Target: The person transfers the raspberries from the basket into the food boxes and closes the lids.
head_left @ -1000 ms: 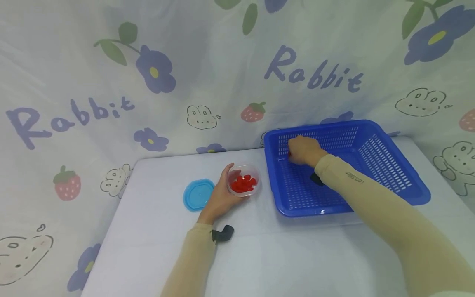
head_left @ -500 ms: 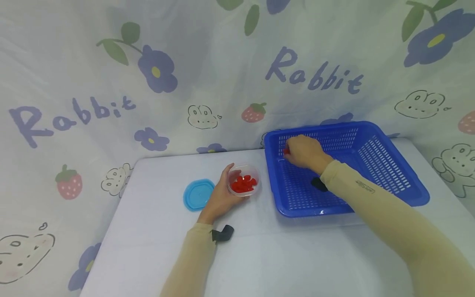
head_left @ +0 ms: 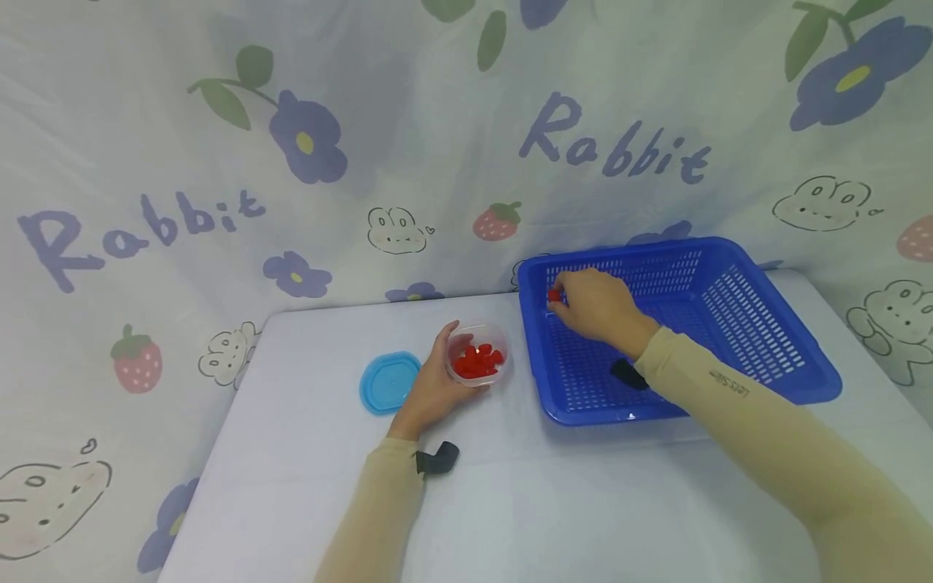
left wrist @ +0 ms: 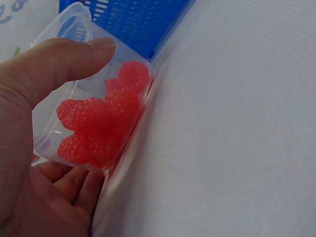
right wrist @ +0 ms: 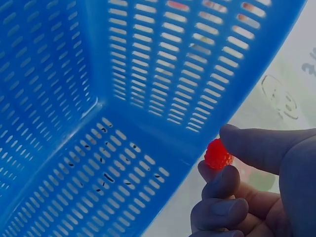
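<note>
My left hand [head_left: 437, 385] grips a clear plastic tub [head_left: 479, 330] on the table, thumb on one side and fingers round the other. Several red raspberries [left wrist: 98, 118] lie inside the tub. My right hand [head_left: 601, 304] is over the left end of the blue basket [head_left: 583, 417]. In the right wrist view a single raspberry [right wrist: 218, 154] is pinched between its thumb and fingers. The blue lid [head_left: 389, 382] lies on the table just left of the left hand.
The table [head_left: 496, 502] has a white cover, with a printed cloth [head_left: 408, 97] hanging behind it. The basket's slotted walls rise to the right of the tub, near the table's back edge.
My right hand has lifted slightly and shifted left inside the basket area, so the pinched raspberry now shows plainly. The left hand and tub have stayed in place.
</note>
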`<state>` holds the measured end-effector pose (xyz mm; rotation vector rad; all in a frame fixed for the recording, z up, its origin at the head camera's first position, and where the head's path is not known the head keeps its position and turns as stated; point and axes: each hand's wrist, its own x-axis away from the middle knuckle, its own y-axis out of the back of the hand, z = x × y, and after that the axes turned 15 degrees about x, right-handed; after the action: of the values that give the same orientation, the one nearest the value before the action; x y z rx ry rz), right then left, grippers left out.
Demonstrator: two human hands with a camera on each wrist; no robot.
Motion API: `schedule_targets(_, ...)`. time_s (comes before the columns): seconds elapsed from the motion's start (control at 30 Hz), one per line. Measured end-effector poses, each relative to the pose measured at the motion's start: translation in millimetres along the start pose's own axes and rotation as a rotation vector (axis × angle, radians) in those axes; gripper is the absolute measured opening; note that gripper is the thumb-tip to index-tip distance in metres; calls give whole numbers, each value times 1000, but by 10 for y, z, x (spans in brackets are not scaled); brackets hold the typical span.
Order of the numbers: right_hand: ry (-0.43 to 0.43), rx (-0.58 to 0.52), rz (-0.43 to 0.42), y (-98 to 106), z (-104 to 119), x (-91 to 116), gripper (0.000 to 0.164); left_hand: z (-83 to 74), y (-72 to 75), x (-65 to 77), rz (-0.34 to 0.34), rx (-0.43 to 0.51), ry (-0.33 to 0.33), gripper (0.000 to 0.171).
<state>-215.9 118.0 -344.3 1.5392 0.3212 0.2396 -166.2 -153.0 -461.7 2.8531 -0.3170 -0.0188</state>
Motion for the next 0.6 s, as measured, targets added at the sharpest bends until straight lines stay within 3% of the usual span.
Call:
schedule_targets(0.2, -5, -30, -23, 23, 39, 56, 31, 2, 1, -1, 1, 1, -8, 105)
schedule_targets(0.47, 4, -73, -132, 49, 143, 115, 29, -3, 6, 2, -15, 11, -12, 106)
schedule_targets(0.6, -6, -87, -127, 65, 200, 143, 28, -2, 5, 3, -14, 15, -6, 106)
